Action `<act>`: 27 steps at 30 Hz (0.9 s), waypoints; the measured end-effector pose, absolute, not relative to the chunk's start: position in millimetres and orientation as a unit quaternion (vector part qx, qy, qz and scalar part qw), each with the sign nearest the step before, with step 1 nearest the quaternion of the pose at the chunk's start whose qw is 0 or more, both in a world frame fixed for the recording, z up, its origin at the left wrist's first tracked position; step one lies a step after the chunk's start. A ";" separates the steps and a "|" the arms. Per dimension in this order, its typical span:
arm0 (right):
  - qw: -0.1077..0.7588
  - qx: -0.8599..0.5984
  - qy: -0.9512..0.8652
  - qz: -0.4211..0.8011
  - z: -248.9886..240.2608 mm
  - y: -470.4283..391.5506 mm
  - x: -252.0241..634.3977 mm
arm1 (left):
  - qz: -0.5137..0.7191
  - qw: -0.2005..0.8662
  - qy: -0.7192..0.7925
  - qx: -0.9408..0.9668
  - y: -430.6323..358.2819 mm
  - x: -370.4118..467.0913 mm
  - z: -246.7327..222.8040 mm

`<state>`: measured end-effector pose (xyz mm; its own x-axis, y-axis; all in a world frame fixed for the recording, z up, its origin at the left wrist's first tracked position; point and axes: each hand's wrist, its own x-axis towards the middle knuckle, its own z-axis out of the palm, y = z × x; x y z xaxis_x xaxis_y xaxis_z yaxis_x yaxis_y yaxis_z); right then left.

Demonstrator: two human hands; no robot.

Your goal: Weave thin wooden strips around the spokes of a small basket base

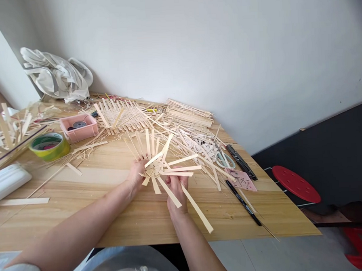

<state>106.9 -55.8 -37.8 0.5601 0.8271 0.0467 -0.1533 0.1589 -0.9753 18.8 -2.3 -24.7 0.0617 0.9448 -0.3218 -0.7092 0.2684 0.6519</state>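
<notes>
Held above the table's front part is a small round weave of pale wooden strips [154,169], its flat ends fanning out in all directions. My left hand [137,173] is closed on its left edge, fingers partly hidden behind the strips. From the lower right, my right hand [176,188] grips the same weave among its strip ends, and some fingers are covered by them. One long strip [198,209] slants down past my right wrist toward the table's front edge.
Behind lie a flat woven mat [122,116], a strip stack [189,115], a pink box [79,128] and green-yellow tape [49,146]. To the right are scissors [225,160], a utility knife [241,162] and a black pen [243,202]. A red stool [295,184] stands beyond the table.
</notes>
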 end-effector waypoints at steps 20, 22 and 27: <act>0.651 -0.519 -0.416 0.366 -32.2 -65.9 113.7 | 0.551 0.732 0.382 0.119 -2.5 15.3 -18.3; 0.604 -0.534 -0.494 0.326 -34.6 -68.1 120.7 | 0.547 0.734 0.386 0.112 -0.6 14.3 -21.7; 0.447 -0.529 -0.703 0.164 -29.8 -70.7 144.6 | 0.537 0.749 0.373 0.112 1.3 13.4 -26.1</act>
<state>144.6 -70.7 -29.8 -0.0410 0.8899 0.4544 0.5969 0.3865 -0.7031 13.4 1.3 -26.1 0.1456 0.8871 -0.4379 -0.7206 0.3984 0.5675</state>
